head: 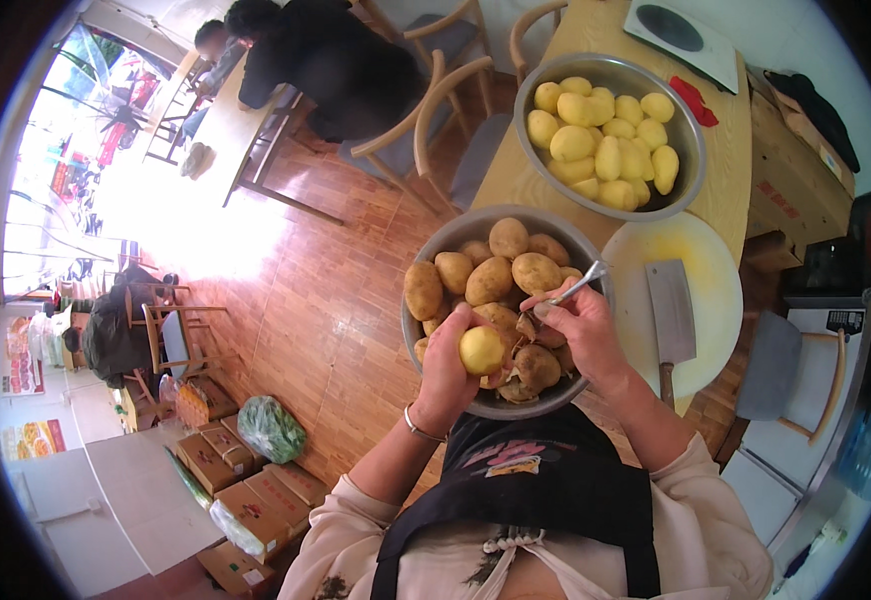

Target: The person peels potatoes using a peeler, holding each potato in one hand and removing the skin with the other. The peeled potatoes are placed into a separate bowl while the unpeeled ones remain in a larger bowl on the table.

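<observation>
My left hand (pixel 450 367) grips a peeled yellow potato (pixel 482 350) above a steel bowl (pixel 419 247) of unpeeled brown potatoes (pixel 489 280). In my right hand (pixel 585 330) is a metal-handled tool (pixel 574 285), probably a peeler; its working end is hidden by the fingers. Strips of potato peel (pixel 527 327) lie among the potatoes under my right hand. Beyond that bowl, a second steel bowl (pixel 523 150) holds several peeled potatoes (pixel 606 157). Right of my right hand, a cleaver (pixel 672 311) rests on a round white cutting board (pixel 717 322) with yellow stains.
An electronic scale (pixel 683 41) and a red cloth (pixel 693 100) occupy the far part of the wooden table (pixel 510 176). Chairs (pixel 454 105) stand beyond on the left, near two seated people. Cardboard boxes (pixel 252 510) and bagged greens (pixel 270 429) are on the floor at left.
</observation>
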Motion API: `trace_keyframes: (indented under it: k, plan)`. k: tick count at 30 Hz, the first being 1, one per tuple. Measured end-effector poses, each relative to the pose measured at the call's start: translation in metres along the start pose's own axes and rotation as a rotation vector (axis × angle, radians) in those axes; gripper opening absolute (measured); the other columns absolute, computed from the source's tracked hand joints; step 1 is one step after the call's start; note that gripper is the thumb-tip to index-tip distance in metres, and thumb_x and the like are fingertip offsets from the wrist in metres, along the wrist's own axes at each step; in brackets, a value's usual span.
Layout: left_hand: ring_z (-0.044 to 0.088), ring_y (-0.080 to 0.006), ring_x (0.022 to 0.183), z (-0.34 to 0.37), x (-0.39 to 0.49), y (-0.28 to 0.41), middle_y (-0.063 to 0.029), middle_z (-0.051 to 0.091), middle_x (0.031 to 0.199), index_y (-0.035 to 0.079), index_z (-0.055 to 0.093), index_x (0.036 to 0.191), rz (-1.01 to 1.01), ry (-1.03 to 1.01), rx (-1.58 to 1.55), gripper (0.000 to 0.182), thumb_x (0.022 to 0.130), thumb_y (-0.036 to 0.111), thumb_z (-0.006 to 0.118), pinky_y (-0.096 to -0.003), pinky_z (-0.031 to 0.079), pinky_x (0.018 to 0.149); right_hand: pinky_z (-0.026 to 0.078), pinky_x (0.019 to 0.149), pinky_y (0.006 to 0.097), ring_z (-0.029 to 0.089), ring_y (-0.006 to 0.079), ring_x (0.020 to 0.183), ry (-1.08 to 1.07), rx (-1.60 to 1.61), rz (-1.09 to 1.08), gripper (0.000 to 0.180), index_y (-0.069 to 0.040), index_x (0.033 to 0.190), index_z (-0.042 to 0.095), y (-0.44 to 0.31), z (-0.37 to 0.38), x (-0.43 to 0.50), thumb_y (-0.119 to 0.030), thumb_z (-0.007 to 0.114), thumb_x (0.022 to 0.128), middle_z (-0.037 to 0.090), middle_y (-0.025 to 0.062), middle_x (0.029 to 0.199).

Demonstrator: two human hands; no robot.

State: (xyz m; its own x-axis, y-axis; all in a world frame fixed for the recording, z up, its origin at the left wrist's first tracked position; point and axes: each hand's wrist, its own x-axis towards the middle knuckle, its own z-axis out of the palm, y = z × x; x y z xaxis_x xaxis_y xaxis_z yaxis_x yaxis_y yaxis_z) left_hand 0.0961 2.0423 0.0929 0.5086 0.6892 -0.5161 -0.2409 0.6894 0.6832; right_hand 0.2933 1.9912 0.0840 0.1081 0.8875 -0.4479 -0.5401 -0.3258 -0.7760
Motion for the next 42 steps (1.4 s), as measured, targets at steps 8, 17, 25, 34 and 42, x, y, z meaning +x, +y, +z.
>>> trace_keyframes:
  k: [8,17,25,34,42]
  plan:
    - [0.065,-0.0211,0.085,0.024,0.000,-0.005,-0.0085,0.064,0.102,0.004,0.056,0.115,-0.062,0.159,-0.190,0.046,0.107,0.045,0.035,-0.0317,0.055,0.072,0.053,0.085,0.0279,0.062,0.0118,0.095,-0.230,-0.300,-0.308,0.017,0.000,0.099,0.060,0.019,0.022,-0.013,0.005,0.068,0.085,0.062,0.0096,0.121]
    - [0.061,-0.0180,0.084,0.015,-0.004,-0.002,-0.0074,0.061,0.099,0.005,0.053,0.118,-0.043,-0.015,-0.101,0.041,0.107,0.042,0.039,-0.0281,0.050,0.068,0.053,0.085,0.0280,0.063,0.0128,0.095,-0.066,0.133,0.035,0.007,-0.006,0.090,0.058,0.016,-0.006,0.001,-0.006,0.064,0.092,0.068,0.0097,0.112]
    - [0.059,-0.0134,0.079,0.017,-0.009,-0.007,-0.0065,0.059,0.098,0.002,0.055,0.115,0.160,0.059,0.326,0.032,0.109,0.026,0.034,-0.0297,0.052,0.065,0.051,0.091,0.0296,0.063,0.0159,0.100,-0.239,-0.068,-0.123,0.015,-0.003,0.095,0.059,0.021,0.021,-0.007,0.004,0.068,0.086,0.066,0.0098,0.118]
    - [0.060,-0.0139,0.072,0.013,-0.008,-0.013,-0.0075,0.061,0.095,0.006,0.053,0.115,0.097,0.155,0.285,0.042,0.107,0.043,0.035,-0.0243,0.048,0.059,0.054,0.083,0.0288,0.063,0.0130,0.095,-0.225,-0.016,-0.180,0.013,-0.003,0.094,0.059,0.026,0.016,-0.002,0.004,0.067,0.088,0.066,0.0067,0.105]
    - [0.063,-0.0162,0.076,0.008,-0.011,-0.008,-0.0083,0.063,0.095,0.003,0.055,0.115,0.047,0.127,0.065,0.045,0.108,0.042,0.033,-0.0281,0.051,0.058,0.053,0.084,0.0290,0.063,0.0121,0.096,-0.101,0.137,0.067,0.007,-0.008,0.089,0.057,0.024,0.002,0.004,-0.004,0.062,0.092,0.070,0.0065,0.105]
